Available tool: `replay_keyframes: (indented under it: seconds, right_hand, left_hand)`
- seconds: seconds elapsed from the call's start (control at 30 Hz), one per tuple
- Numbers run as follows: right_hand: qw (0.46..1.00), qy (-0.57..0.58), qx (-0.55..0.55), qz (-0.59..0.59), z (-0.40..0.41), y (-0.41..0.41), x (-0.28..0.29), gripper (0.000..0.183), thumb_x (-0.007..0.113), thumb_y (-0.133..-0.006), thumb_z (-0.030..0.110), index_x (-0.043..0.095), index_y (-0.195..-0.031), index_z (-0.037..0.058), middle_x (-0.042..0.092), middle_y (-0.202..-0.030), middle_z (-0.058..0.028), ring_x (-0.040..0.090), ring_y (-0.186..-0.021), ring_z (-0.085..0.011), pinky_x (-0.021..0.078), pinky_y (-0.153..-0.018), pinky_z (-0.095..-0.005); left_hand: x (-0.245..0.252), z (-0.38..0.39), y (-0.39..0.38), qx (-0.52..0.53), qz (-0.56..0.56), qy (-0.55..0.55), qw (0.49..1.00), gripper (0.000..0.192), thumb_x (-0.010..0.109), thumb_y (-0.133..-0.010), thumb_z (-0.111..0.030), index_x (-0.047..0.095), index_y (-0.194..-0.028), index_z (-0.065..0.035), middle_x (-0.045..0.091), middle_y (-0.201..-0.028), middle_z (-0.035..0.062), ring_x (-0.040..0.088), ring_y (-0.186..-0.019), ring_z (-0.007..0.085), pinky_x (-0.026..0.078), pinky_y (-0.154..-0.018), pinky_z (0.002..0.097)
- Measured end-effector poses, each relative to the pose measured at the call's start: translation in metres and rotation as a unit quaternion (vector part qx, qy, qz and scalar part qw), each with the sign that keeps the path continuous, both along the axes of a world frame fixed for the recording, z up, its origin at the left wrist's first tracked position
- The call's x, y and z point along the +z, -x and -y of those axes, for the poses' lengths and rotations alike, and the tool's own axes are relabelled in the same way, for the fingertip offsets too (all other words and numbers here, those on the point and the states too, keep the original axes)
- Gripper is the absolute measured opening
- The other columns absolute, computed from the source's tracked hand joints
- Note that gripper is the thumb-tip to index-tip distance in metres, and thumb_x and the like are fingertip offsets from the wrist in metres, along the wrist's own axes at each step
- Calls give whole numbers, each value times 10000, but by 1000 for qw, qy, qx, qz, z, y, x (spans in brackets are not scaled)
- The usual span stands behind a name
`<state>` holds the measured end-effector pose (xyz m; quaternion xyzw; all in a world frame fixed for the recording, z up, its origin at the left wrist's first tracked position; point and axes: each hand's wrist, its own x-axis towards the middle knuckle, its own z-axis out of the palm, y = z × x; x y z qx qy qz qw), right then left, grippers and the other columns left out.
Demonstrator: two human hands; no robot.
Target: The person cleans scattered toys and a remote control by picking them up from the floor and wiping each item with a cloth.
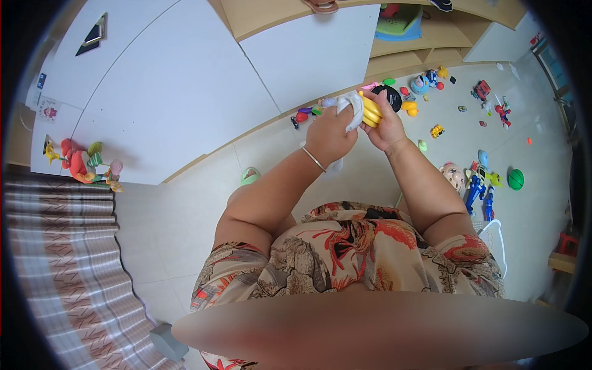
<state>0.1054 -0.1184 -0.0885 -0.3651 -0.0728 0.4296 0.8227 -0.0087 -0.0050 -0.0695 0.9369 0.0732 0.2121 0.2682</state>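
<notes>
A yellow toy bunch of bananas (371,111) is held up in front of me. My right hand (387,121) grips it from the right, thumb and fingers around its side. A white cloth (355,111) is bunched in my left hand (329,134) and pressed against the left end of the bananas. Part of the cloth hangs below the left wrist, which wears a bangle (314,159). Behind the right fingers a round black toy (392,98) lies on the floor, partly hidden.
Toys lie over the floor to the right: a yellow duck (410,108), a yellow toy truck (437,131), a green ball (515,179), several figures. White cabinet doors (185,92) stand ahead, with an open shelf (425,39). A curtain (64,240) hangs left.
</notes>
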Motion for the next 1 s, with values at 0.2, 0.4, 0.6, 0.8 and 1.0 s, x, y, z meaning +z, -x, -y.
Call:
replay_keyframes:
  seconds: [0.2, 0.4, 0.6, 0.8, 1.0]
  right_hand:
    - [992, 52, -38, 107, -6, 11, 4, 586, 390, -920, 573, 490, -1245, 96, 570, -1142, -104, 553, -1035, -212, 444, -910, -375]
    - [999, -15, 34, -19, 5, 0, 4, 601, 345, -934, 564, 448, -1277, 82, 588, -1109, -154, 567, -1012, -252, 449, -911, -392]
    - [989, -105, 52, -91, 9, 0, 23, 551, 367, -945, 527, 486, -1255, 88, 560, -1168, -92, 536, -1077, -225, 427, -926, -385]
    - [993, -70, 48, -82, 8, 2, 22, 499, 352, -967, 481, 493, -1259, 101, 556, -1170, -75, 534, -1073, -200, 434, -913, -355]
    - [998, 17, -4, 53, 1, 10, 15, 462, 328, -991, 430, 437, -1292, 97, 524, -1182, -77, 511, -1098, -185, 426, -929, -351]
  left_hand:
    - [10, 17, 11, -40, -69, -101, 992, 443, 608, -717, -192, 557, -1156, -155, 552, -919, 160, 599, -746, 321, 505, -639, 423]
    - [21, 11, 19, -98, 11, -116, 988, 428, 630, -694, -209, 594, -1118, -159, 555, -922, 151, 605, -744, 310, 505, -608, 406]
    - [22, -4, 20, -31, 36, -62, 997, 460, 636, -690, -185, 600, -1144, -122, 569, -921, 150, 610, -759, 302, 511, -618, 377]
    - [18, -6, 16, -22, 38, -17, 999, 477, 620, -697, -151, 587, -1171, -118, 571, -912, 143, 595, -738, 301, 504, -623, 389]
    - [19, -3, 14, -25, -17, -73, 997, 415, 599, -704, -176, 587, -1114, -110, 560, -896, 133, 595, -747, 296, 501, -632, 409]
